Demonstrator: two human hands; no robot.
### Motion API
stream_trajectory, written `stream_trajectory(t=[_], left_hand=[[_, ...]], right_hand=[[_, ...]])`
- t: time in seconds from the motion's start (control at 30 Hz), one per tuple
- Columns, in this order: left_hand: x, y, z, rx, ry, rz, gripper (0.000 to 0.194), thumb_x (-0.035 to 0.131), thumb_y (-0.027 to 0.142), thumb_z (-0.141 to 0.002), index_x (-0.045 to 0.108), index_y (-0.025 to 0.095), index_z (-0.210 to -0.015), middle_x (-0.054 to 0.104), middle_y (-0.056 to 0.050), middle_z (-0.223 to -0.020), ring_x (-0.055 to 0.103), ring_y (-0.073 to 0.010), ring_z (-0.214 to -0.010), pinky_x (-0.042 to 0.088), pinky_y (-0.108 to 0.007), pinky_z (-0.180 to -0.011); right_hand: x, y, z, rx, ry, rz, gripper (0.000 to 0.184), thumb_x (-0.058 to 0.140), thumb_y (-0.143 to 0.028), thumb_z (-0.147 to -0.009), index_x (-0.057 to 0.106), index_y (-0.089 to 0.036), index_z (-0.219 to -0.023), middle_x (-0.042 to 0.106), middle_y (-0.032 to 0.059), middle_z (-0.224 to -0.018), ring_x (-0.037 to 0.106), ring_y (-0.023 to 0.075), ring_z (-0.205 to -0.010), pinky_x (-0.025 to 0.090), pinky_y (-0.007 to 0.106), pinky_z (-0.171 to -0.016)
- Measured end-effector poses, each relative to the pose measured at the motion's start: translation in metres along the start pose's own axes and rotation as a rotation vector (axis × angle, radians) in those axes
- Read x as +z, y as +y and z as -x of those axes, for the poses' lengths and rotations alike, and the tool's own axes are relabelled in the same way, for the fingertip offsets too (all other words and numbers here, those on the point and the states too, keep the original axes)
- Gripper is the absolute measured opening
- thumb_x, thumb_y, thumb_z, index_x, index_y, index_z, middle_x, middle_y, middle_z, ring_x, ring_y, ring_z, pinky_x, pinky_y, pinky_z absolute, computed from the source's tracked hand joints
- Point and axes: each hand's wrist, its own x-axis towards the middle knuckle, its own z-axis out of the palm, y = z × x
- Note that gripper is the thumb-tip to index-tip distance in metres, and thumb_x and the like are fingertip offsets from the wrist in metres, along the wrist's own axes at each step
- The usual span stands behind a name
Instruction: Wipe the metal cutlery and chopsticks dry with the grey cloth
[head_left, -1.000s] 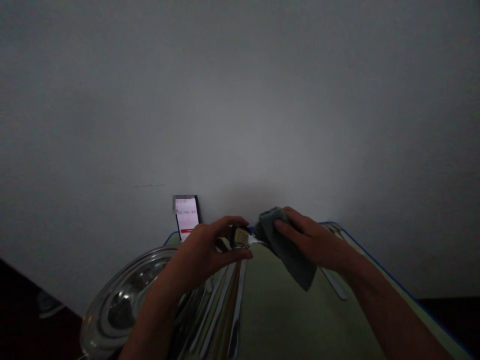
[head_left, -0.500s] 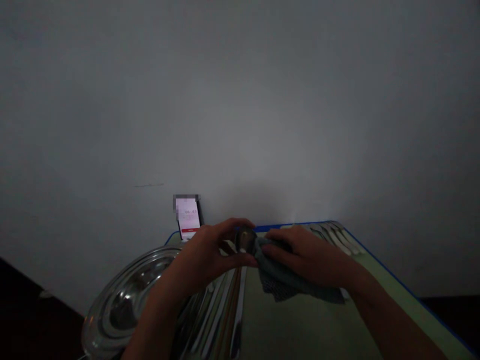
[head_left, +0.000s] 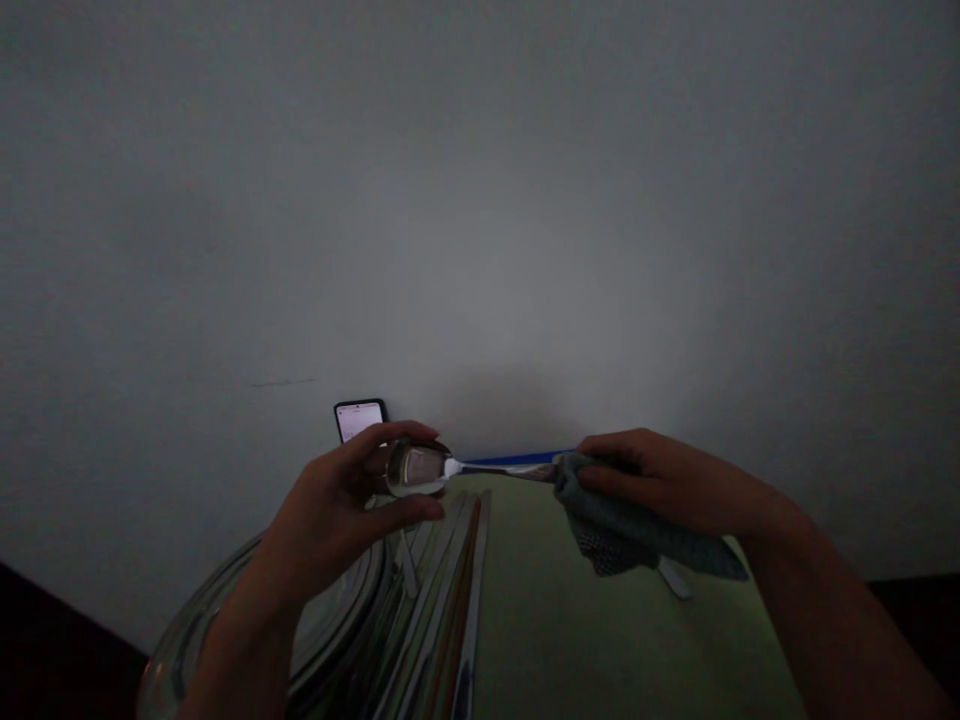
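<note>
A shiny metal spoon [head_left: 501,469] is held level above the table, its bowl to the left and its handle to the right. The fingers and thumb of my left hand [head_left: 322,510] curve around the spoon's bowl. In my right hand [head_left: 667,480] is a grey-green cloth [head_left: 611,525], wrapped over the far end of the handle and hiding it. The cloth's loose part hangs below my right fingers, and a pale piece of cutlery [head_left: 675,578] shows on the table under it.
A large metal basin [head_left: 169,650] stands at the lower left, partly behind my left forearm. Several long utensils, one brown, lie beside it on the green tabletop [head_left: 570,640]. A lit phone [head_left: 361,418] leans on the grey wall [head_left: 510,250] behind.
My hands have moved apart: the left went left with the spoon's bowl, the right went right with the cloth. The spoon's neck and handle now show between them.
</note>
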Motion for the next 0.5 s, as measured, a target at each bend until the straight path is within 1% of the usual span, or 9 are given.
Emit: stream_trajectory(t=[0.1, 0.17, 0.27, 0.37, 0.43, 0.5], left_hand=[[0.004, 0.003, 0.001, 0.041, 0.001, 0.023, 0.042, 0.081, 0.026, -0.058, 0.064, 0.027, -0.096, 0.07, 0.0, -0.087, 0.067, -0.0158, -0.071, 0.054, -0.02, -0.063], [0.008, 0.006, 0.001, 0.061, -0.026, 0.007, 0.042, 0.08, 0.025, -0.059, 0.065, 0.028, -0.098, 0.07, 0.001, -0.088, 0.067, -0.0163, -0.073, 0.055, -0.02, -0.065], [0.017, 0.011, 0.001, 0.067, -0.128, 0.021, 0.043, 0.079, 0.025, -0.061, 0.063, 0.028, -0.101, 0.07, 0.001, -0.087, 0.067, -0.0169, -0.077, 0.054, -0.022, -0.07], [0.027, 0.013, 0.0, 0.044, -0.226, 0.053, 0.046, 0.079, 0.024, -0.061, 0.062, 0.026, -0.104, 0.069, 0.001, -0.085, 0.066, -0.0162, -0.077, 0.054, -0.022, -0.068], [0.032, 0.011, -0.003, 0.024, -0.255, 0.069, 0.049, 0.078, 0.023, -0.063, 0.06, 0.026, -0.108, 0.068, 0.001, -0.084, 0.064, -0.0155, -0.075, 0.053, -0.022, -0.066], [0.035, 0.008, -0.005, 0.009, -0.254, 0.087, 0.052, 0.077, 0.025, -0.065, 0.058, 0.026, -0.114, 0.067, 0.001, -0.085, 0.063, -0.0148, -0.074, 0.052, -0.023, -0.067]], right_hand=[[0.001, -0.002, -0.001, -0.003, 0.013, -0.029, 0.035, 0.041, -0.045, -0.086, 0.063, -0.018, -0.086, 0.063, 0.0024, -0.077, 0.056, 0.0144, -0.067, 0.042, 0.026, -0.059], [0.004, -0.007, -0.002, -0.007, 0.001, -0.071, 0.033, 0.044, -0.044, -0.086, 0.063, -0.018, -0.086, 0.062, 0.0018, -0.076, 0.055, 0.0132, -0.065, 0.041, 0.024, -0.057], [0.012, -0.015, -0.005, -0.03, -0.052, -0.106, 0.031, 0.046, -0.044, -0.085, 0.063, -0.018, -0.085, 0.062, 0.0005, -0.073, 0.053, 0.0116, -0.061, 0.039, 0.023, -0.053], [0.023, -0.02, -0.01, -0.073, -0.065, -0.083, 0.032, 0.044, -0.043, -0.086, 0.062, -0.018, -0.084, 0.06, -0.0005, -0.07, 0.051, 0.0108, -0.06, 0.036, 0.022, -0.052], [0.028, -0.023, -0.014, -0.094, -0.047, -0.07, 0.032, 0.043, -0.043, -0.087, 0.062, -0.017, -0.082, 0.059, -0.0004, -0.069, 0.051, 0.011, -0.061, 0.036, 0.023, -0.053], [0.032, -0.025, -0.017, -0.098, -0.027, -0.066, 0.033, 0.042, -0.042, -0.087, 0.061, -0.017, -0.082, 0.059, -0.0001, -0.07, 0.051, 0.0111, -0.062, 0.036, 0.023, -0.054]])
